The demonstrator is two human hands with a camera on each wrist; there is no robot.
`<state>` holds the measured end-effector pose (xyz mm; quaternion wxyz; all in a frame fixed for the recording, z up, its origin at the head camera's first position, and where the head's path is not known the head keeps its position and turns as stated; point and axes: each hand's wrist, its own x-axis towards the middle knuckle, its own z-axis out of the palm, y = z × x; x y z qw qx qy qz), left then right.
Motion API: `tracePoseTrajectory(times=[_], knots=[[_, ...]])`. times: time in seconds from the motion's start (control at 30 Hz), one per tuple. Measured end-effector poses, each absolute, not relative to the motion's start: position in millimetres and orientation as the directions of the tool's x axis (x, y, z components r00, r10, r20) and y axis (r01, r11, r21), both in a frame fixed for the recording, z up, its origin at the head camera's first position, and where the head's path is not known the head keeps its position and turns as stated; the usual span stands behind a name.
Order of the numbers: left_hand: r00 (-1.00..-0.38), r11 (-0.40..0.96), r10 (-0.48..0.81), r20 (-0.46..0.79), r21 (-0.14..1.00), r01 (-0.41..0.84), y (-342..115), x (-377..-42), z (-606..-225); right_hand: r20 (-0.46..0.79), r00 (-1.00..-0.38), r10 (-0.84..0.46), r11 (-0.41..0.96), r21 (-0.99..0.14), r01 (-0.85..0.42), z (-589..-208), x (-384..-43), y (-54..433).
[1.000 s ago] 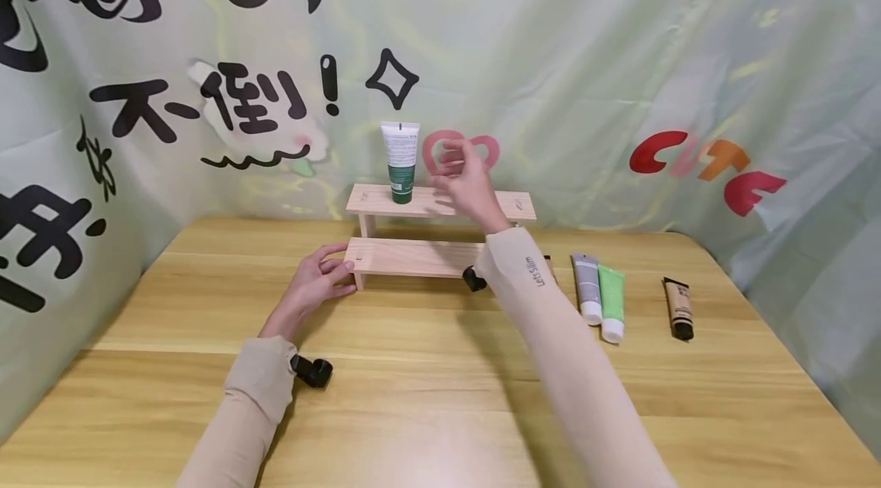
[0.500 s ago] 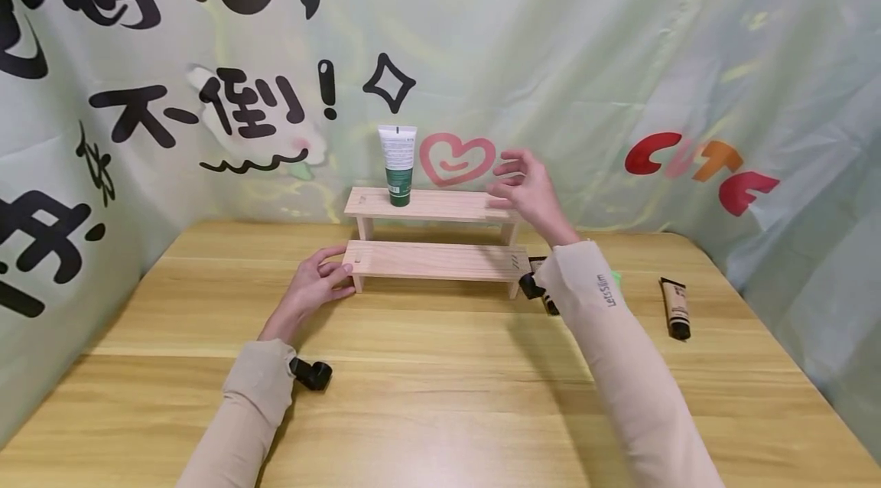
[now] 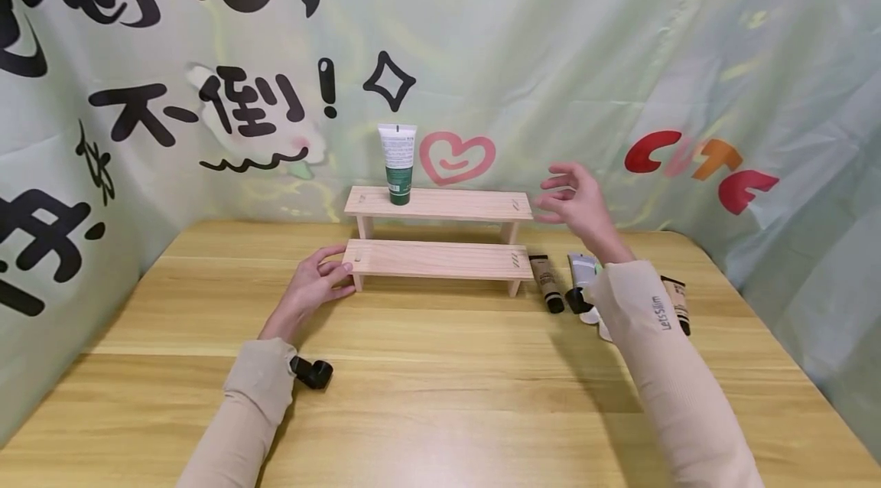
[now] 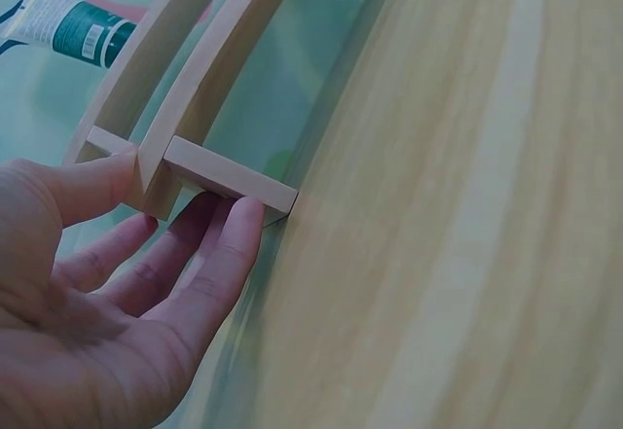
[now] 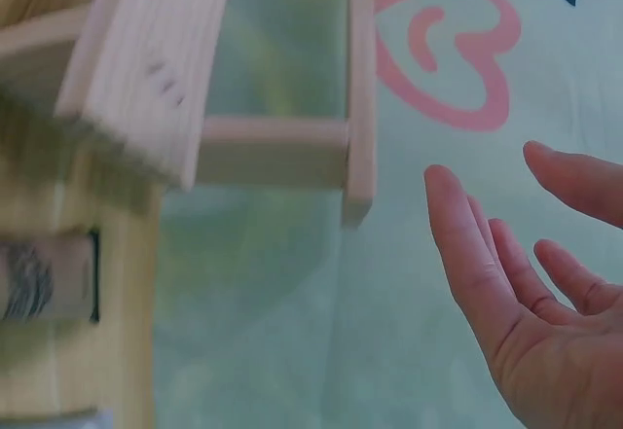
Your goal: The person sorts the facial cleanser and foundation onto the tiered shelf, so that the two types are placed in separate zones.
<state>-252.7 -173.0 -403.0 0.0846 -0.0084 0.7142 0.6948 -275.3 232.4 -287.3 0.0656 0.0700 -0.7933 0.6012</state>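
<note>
A two-step wooden display rack (image 3: 437,258) stands on the table against the backdrop. My left hand (image 3: 313,291) holds its left end; in the left wrist view, the thumb lies on the board's end and the fingers (image 4: 234,239) touch the leg. On the upper step, toward the left, a white and green squeeze tube (image 3: 399,165) stands upright on its cap. My right hand (image 3: 580,205) hovers beyond the rack's right end, holding nothing. Its fingers (image 5: 462,244) are spread and relaxed in the right wrist view, apart from the wood.
Right of the rack, a beige tube with a black cap (image 3: 547,285) lies on the table. A grey tube (image 3: 582,268) and a green tube lie near it, partly hidden by the right sleeve. Another beige tube (image 3: 677,303) lies farther right. A printed cloth (image 3: 551,29) hangs behind.
My right hand has moved right, from beside the standing tube to past the rack's right end. The left hand stays on the rack, and the tube has not moved.
</note>
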Motion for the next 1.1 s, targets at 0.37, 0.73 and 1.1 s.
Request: tracePoseTrajectory(times=[0.37, 0.73, 1.1], knots=[[-0.987, 0.020, 0.113, -0.112, 0.994, -0.110, -171, -251, -401, 0.164, -0.986, -0.015, 0.359, -0.920, -0.159, -302, -259, 271], [-0.987, 0.014, 0.104, -0.125, 0.992, -0.124, -170, -249, -404, 0.102, -0.995, 0.013, 0.403, -0.911, -0.088, -325, -240, 305], [-0.987, 0.033, 0.099, -0.125, 0.992, -0.123, -172, -251, -404, 0.012, -0.998, 0.058, 0.463, -0.886, 0.016, -343, -224, 333]])
